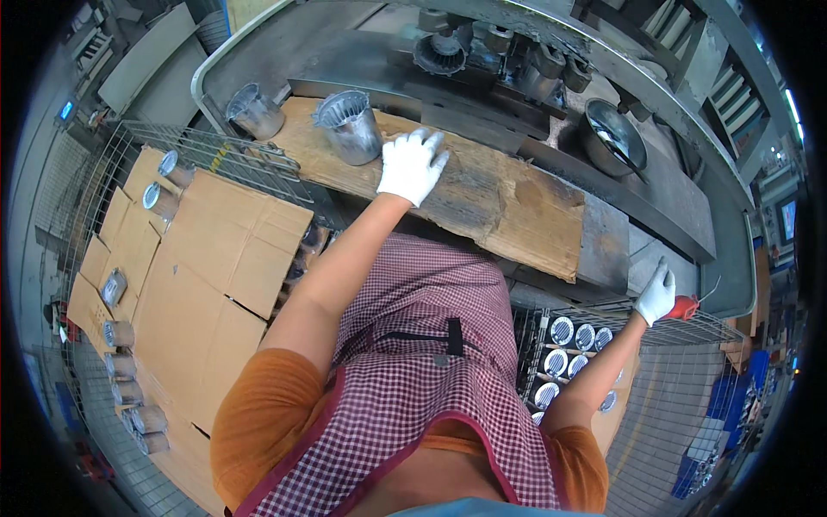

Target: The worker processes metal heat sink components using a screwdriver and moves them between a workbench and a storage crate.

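Note:
My left hand [413,167], in a white glove, lies palm down with its fingers apart on the worn cardboard [469,194] along the machine ledge. It holds nothing. Just left of it stands a grey metal cup with a finned rim [349,127]; a similar cup [256,112] is farther left. My right hand [656,295], also gloved, is at the ledge's right end, its visible fingers stretched forward. Beside it is a red-handled tool [685,308] with a thin bent metal tip. Whether the hand touches that handle I cannot tell.
On my left, a wire cage [86,258] contains flat cardboard [220,250] and several metal cups [161,200] along its side. Several round finned parts [556,362] fill a crate at lower right. Machine tooling [441,52] and a dark bowl [612,138] are ahead.

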The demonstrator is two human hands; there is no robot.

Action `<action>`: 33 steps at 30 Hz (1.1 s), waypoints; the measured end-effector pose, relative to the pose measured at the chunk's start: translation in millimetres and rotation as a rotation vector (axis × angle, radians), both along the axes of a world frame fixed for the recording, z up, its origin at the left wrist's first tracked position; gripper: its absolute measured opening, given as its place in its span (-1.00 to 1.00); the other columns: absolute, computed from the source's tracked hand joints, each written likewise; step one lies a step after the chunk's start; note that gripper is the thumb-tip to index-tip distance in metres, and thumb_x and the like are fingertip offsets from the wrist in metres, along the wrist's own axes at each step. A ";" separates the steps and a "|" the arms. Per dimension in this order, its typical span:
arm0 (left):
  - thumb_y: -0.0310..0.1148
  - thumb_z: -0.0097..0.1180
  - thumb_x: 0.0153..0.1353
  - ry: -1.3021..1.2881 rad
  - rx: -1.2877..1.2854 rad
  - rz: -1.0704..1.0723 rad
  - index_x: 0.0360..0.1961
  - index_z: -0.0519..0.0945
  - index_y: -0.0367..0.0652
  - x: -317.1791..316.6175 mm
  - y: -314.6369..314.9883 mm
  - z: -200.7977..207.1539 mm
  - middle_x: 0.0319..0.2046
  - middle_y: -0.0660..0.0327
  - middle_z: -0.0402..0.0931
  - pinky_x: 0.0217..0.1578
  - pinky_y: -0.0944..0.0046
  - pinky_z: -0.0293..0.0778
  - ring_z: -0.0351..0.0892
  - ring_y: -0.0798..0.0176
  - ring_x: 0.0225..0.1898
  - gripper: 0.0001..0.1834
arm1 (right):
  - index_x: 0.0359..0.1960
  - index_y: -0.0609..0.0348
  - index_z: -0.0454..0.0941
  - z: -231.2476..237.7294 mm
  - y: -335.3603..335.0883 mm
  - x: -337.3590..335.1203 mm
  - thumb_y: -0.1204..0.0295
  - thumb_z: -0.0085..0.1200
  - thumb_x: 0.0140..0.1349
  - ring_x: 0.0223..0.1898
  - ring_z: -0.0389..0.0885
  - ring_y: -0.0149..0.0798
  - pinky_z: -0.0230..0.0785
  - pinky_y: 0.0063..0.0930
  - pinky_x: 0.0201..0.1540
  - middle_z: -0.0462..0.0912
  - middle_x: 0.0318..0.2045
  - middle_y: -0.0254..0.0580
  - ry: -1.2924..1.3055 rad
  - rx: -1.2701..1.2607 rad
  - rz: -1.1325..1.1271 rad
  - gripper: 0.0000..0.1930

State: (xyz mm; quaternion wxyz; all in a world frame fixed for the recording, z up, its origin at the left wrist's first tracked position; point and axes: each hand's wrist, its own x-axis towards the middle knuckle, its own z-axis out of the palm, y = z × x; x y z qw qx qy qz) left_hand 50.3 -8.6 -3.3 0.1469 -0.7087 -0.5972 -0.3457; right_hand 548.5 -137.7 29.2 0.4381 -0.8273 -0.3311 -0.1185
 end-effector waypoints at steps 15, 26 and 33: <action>-0.02 -0.04 0.27 0.102 -0.263 -0.025 -0.24 0.69 0.05 -2.0 0.2 -0.4 -0.20 0.27 0.59 -0.05 0.05 0.32 0.50 0.11 -0.09 -0.66 | -0.22 0.32 0.66 -9.1 1.8 9.4 -0.03 0.18 0.18 -0.34 0.65 -0.21 0.39 -0.39 -0.17 0.72 -0.32 -0.01 -0.022 0.046 -0.007 -0.46; 0.02 0.01 0.22 0.055 -0.237 -0.028 -0.01 0.59 0.05 -2.1 0.2 1.5 0.00 0.14 0.51 0.03 -0.02 0.29 0.44 0.01 0.04 -0.57 | -0.23 0.30 0.67 -10.5 2.3 8.7 0.02 0.18 0.20 -0.37 0.63 -0.28 0.38 -0.42 -0.19 0.73 -0.34 -0.06 0.016 0.093 0.052 -0.51; 0.12 0.05 0.17 0.100 -0.047 -0.025 0.28 0.36 0.09 -1.9 1.8 6.5 0.33 -0.07 0.15 0.24 -0.24 0.03 0.07 -0.20 0.36 -0.32 | -0.25 0.27 0.68 -9.3 2.0 7.5 0.08 0.18 0.22 -0.41 0.60 -0.32 0.38 -0.45 -0.22 0.73 -0.35 -0.07 0.001 0.092 0.054 -0.58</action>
